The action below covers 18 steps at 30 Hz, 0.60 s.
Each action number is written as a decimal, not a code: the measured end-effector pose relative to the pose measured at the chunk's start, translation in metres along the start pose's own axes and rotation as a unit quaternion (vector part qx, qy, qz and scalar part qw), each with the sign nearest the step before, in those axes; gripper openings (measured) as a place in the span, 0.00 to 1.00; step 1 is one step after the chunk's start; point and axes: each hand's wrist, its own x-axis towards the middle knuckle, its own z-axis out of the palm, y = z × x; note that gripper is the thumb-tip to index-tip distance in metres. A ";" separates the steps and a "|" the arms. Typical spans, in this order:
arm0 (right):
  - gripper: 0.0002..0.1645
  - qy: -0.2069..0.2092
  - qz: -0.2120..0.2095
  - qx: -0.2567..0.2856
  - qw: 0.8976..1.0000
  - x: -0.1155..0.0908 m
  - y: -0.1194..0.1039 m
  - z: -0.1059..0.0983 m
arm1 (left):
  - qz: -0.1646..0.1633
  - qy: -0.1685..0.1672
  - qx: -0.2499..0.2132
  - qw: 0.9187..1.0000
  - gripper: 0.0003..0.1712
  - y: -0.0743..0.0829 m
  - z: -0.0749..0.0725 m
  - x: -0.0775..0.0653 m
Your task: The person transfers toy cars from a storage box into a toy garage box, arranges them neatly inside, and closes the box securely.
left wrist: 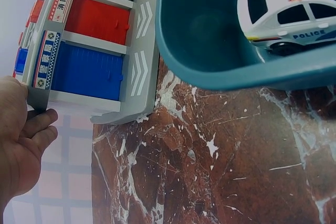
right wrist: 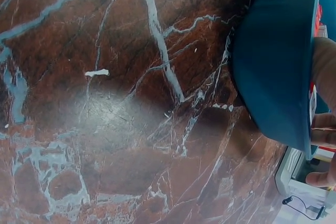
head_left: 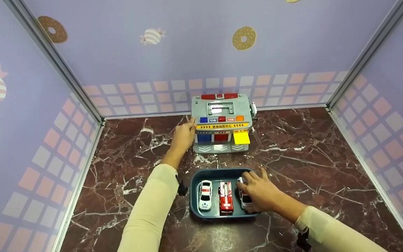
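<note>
Head view puts a dark teal tray (head_left: pixel 222 217) on the marbled tabletop (head_left: pixel 292 175), just in front of a grey toy station (head_left: pixel 222 126) that stands near the back wall, its yellow flap (head_left: pixel 241 138) sticking out at the front right. Three toy vehicles lie in the tray side by side: a white police car (head_left: pixel 205 196) on the left, a red fire truck (head_left: pixel 226 198) in the middle, and a white car (head_left: pixel 245 198) on the right, partly hidden by the right hand (head_left: pixel 262 192). That hand's fingers bend over the white car and appear to grip it, though the tray wall hides much of the contact in the right wrist view. The left hand (head_left: pixel 184 134) touches the left side of the station, its fingers resting loosely there rather than wrapped around it. The white car is probably light, rigid plastic with a smooth, slightly slippery shell, sturdy enough for a firm pinch; its sides near the middle of the body look like the best place to hold, since a grasp at one end could let it tip or roll on its wheels. The station looks bulkier but also hollow and light, so a flat touch on its side wall suits it better than a hard squeeze
</note>
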 end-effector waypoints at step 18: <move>0.54 0.005 -0.010 0.029 1.000 0.001 0.006 -0.023 | 0.009 0.003 0.001 1.000 0.20 0.001 -0.001 -0.001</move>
